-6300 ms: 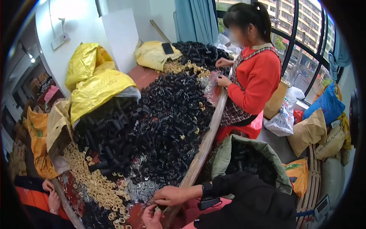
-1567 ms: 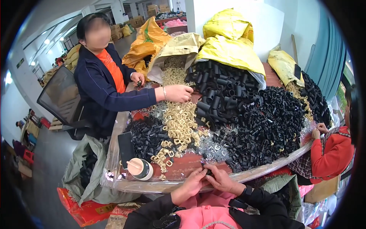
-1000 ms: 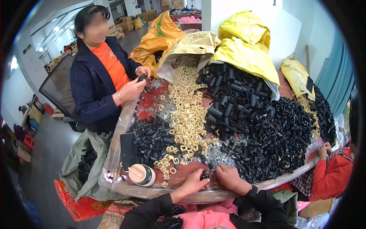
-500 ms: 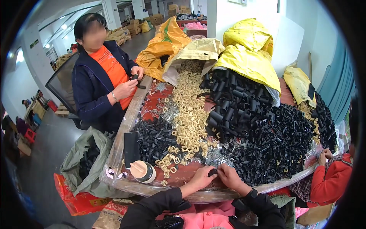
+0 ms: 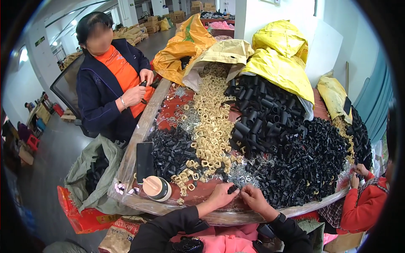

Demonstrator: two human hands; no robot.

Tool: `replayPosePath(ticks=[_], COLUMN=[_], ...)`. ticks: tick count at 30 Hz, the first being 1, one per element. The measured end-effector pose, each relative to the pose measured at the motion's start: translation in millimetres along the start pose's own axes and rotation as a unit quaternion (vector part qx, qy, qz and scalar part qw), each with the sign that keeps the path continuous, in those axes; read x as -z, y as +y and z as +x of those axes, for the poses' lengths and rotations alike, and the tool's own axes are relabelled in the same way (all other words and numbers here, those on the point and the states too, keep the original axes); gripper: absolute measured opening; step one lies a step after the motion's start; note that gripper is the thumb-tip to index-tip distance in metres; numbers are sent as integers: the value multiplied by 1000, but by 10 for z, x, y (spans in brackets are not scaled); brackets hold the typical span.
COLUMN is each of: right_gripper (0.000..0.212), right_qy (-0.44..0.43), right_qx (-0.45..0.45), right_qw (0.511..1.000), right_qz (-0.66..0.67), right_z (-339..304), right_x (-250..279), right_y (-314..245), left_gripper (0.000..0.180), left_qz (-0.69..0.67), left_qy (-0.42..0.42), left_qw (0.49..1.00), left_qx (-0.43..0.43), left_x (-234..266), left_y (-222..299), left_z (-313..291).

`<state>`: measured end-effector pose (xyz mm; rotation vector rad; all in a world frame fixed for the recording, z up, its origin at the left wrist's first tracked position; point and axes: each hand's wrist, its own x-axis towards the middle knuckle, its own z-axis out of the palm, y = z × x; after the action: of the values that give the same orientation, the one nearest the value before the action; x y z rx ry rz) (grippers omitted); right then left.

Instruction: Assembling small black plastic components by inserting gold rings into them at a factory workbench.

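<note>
Holding a small black piece (image 5: 232,189), the left hand (image 5: 220,196) keeps its fingers narrow around it, with the piece at the thumb and fingertips. Half a second ago both hands met around this piece; now the right hand (image 5: 254,199) sits slightly apart, its fingertips drawn close together just right of it. Whether they pinch anything I cannot tell. The co-worker on the far left (image 5: 95,101) has a dark part between the hands, as before.

Left fingers cover some of the piece, so its full shape is hard to make out. Silver clips (image 5: 243,173) lie just beyond both sets of fingertips, tangled too finely to separate. The second co-worker (image 5: 363,211), well to the right of the fingers, is cut off by the dark rim.

Counted: two hands of the wearer, one piece in the left fingers, two co-workers at the table (image 5: 206,190). Left of the fingers stand one lidded jar (image 5: 156,188) and, beyond it, one dark phone (image 5: 145,158). Tan rings (image 5: 213,130), beyond and left of the fingertips, and black parts (image 5: 295,168), beyond and right, are too many to count.
</note>
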<state>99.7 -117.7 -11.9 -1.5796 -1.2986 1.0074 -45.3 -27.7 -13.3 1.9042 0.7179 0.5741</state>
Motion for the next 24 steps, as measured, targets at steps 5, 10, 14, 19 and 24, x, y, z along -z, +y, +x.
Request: replayPosePath(ticks=[5, 10, 14, 19, 24], right_gripper=[12, 18, 18, 18, 17], right_qy=[57, 4, -16, -88, -52], right_qx=[30, 8, 55, -87, -89], right_qw=[991, 1000, 998, 969, 940], right_qz=[-115, -20, 40, 216, 326], right_z=[-69, 24, 73, -41, -102], right_x=[6, 37, 32, 114, -33], right_y=[-168, -148, -50, 2, 117], left_gripper=[17, 14, 11, 11, 8], left_qz=[-8, 47, 69, 12, -13], left_qy=[9, 10, -16, -66, -68], left_qw=[1000, 994, 993, 992, 996], left_qx=[7, -95, -95, -109, -51], left_x=[14, 37, 84, -4, -11], left_y=[7, 108, 164, 181, 100], left_z=[-25, 1, -8, 31, -63])
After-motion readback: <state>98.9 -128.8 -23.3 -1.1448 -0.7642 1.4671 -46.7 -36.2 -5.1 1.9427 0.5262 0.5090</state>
